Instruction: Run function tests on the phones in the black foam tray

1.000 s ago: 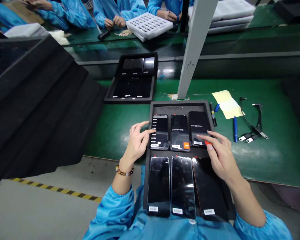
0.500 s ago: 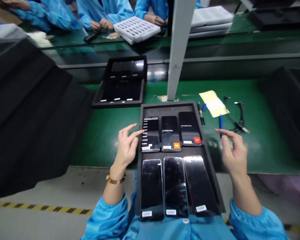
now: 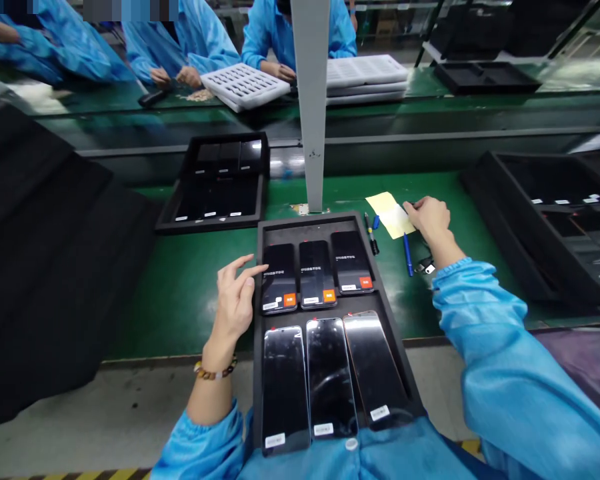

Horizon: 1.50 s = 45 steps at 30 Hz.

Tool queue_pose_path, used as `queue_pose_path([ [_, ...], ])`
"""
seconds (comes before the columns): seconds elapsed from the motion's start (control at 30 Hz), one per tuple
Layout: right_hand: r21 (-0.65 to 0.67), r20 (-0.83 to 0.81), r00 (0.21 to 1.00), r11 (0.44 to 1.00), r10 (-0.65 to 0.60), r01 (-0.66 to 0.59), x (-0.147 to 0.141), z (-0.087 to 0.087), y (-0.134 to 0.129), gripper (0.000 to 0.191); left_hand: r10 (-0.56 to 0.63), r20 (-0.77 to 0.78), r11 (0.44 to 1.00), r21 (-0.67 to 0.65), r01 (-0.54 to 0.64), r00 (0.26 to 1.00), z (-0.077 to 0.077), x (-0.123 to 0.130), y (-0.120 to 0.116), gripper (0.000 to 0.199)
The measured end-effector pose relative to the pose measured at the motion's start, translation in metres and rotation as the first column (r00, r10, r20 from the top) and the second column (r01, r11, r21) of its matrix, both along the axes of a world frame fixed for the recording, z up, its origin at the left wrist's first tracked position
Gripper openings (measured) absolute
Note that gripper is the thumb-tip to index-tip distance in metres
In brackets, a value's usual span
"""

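My left hand (image 3: 235,297) is open, its index finger stretched to the upper left phone (image 3: 279,273) in a black tray (image 3: 305,225). That phone has a dark screen with a line of white text and an orange square, like the two phones beside it. Three larger phones, with a dark phone (image 3: 331,373) in the middle, lie in the front row with white labels. My right hand (image 3: 433,220) is closed by the yellow paper, its fingertips pinching one end of a black cable (image 3: 425,265). The hand covers much of the cable.
A blue pen (image 3: 408,255), a black pen (image 3: 372,235) and yellow paper (image 3: 385,208) lie right of the tray. A grey post (image 3: 314,133) rises behind it. More black trays, one tray (image 3: 161,223) at left, hold screens. Co-workers in blue sit across, near white trays (image 3: 260,100).
My right hand has moved forward from beside the tray to the cable and closed there. The upper left phone's screen has switched from a list to text with an orange square.
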State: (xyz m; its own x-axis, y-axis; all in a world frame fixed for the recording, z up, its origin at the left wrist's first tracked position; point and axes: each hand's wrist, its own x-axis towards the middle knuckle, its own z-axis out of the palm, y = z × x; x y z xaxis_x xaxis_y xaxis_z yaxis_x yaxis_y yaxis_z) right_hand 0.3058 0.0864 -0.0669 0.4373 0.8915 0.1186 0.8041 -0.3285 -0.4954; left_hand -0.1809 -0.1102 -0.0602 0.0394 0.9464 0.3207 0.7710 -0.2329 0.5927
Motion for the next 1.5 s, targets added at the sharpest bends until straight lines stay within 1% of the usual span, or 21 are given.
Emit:
queue_pose_path([
  [0.07, -0.047, -0.013, 1.0, 0.999, -0.019, 0.018, -0.003, 0.008, 0.012, 0.032, 0.024, -0.002, 1.0, -0.004, -0.024, 1.0, 0.004, -0.002, -0.005, 0.053],
  [0.1, -0.059, -0.023, 1.0, 0.998, -0.019, 0.018, -0.003, 0.014, 0.011, 0.035, 0.033, 0.001, 0.999, -0.003, -0.033, 0.999, 0.007, -0.004, -0.007, 0.053],
  [0.17, -0.064, -0.044, 0.999, 0.998, -0.004, 0.001, 0.004, 0.027, -0.003, 0.042, 0.029, 0.009, 1.0, -0.001, -0.029, 1.0, 0.013, -0.005, -0.008, 0.051],
  [0.2, -0.057, -0.052, 0.999, 0.998, 0.008, -0.011, 0.008, 0.034, -0.016, 0.044, 0.009, 0.008, 1.0, -0.007, -0.009, 1.0, 0.018, -0.004, -0.007, 0.05],
  [0.27, -0.028, -0.05, 0.998, 0.999, 0.036, -0.038, 0.013, 0.047, -0.054, 0.046, -0.072, -0.011, 0.997, -0.041, 0.072, 0.997, 0.029, 0.004, 0.002, 0.047],
  [0.3, -0.015, -0.051, 0.997, 0.998, 0.064, -0.065, 0.013, 0.053, -0.077, 0.048, -0.131, -0.025, 0.99, -0.063, 0.13, 0.991, 0.034, 0.012, 0.01, 0.047],
  [0.37, -0.008, -0.078, 0.982, 0.985, 0.17, -0.171, 0.002, 0.058, -0.126, 0.042, -0.288, -0.065, 0.953, -0.113, 0.28, 0.955, 0.045, 0.036, 0.033, 0.048],
  [0.43, 0.051, -0.136, 0.919, 0.929, 0.37, -0.366, -0.022, 0.054, -0.173, 0.04, -0.439, -0.114, 0.895, -0.147, 0.422, 0.891, 0.051, 0.067, 0.06, 0.05],
  [0.47, 0.082, -0.15, 0.878, 0.891, 0.454, -0.447, -0.036, 0.049, -0.193, 0.039, -0.494, -0.143, 0.866, -0.168, 0.47, 0.858, 0.051, 0.083, 0.075, 0.051],
  [0.5, 0.107, -0.162, 0.825, 0.841, 0.542, -0.531, -0.051, 0.042, -0.21, 0.036, -0.538, -0.171, 0.84, -0.187, 0.509, 0.825, 0.05, 0.099, 0.089, 0.051],
  [0.53, 0.122, -0.18, 0.767, 0.787, 0.616, -0.604, -0.065, 0.035, -0.223, 0.033, -0.563, -0.201, 0.824, -0.213, 0.526, 0.802, 0.047, 0.113, 0.103, 0.051],
  [0.6, 0.141, -0.199, 0.693, 0.72, 0.693, -0.68, -0.088, 0.021, -0.24, 0.029, -0.596, -0.24, 0.798, -0.277, 0.535, 0.766, 0.04, 0.136, 0.125, 0.054],
  [0.63, 0.146, -0.199, 0.676, 0.704, 0.709, -0.695, -0.096, 0.016, -0.244, 0.028, -0.603, -0.254, 0.791, -0.313, 0.526, 0.756, 0.035, 0.143, 0.133, 0.057],
  [0.7, 0.155, -0.161, 0.685, 0.703, 0.711, -0.694, -0.105, 0.008, -0.248, 0.024, -0.604, -0.258, 0.784, -0.362, 0.505, 0.754, 0.029, 0.153, 0.145, 0.061],
  [0.8, 0.159, -0.069, 0.712, 0.712, 0.699, -0.684, -0.107, 0.004, -0.249, 0.017, -0.593, -0.24, 0.785, -0.386, 0.485, 0.769, 0.025, 0.158, 0.152, 0.064],
  [0.87, 0.181, -0.053, 0.719, 0.715, 0.693, -0.675, -0.106, 0.002, -0.25, 0.015, -0.591, -0.244, 0.783, -0.399, 0.476, 0.769, 0.025, 0.16, 0.154, 0.066],
  [1.0, 0.265, -0.127, 0.728, 0.73, 0.674, -0.63, -0.107, -0.003, -0.25, 0.012, -0.593, -0.277, 0.783, -0.416, 0.462, 0.756, 0.026, 0.163, 0.156, 0.069],
  [1.1, 0.298, -0.173, 0.726, 0.738, 0.665, -0.605, -0.108, -0.007, -0.251, 0.012, -0.586, -0.284, 0.788, -0.417, 0.453, 0.759, 0.026, 0.165, 0.157, 0.07],
  [1.3, 0.312, -0.185, 0.717, 0.732, 0.672, -0.605, -0.108, -0.009, -0.251, 0.01, -0.567, -0.291, 0.803, -0.404, 0.439, 0.77, 0.026, 0.166, 0.156, 0.07],
  [1.5, 0.311, -0.201, 0.726, 0.745, 0.658, -0.59, -0.11, -0.009, -0.25, 0.01, -0.568, -0.288, 0.803, -0.398, 0.443, 0.771, 0.031, 0.168, 0.154, 0.07],
])
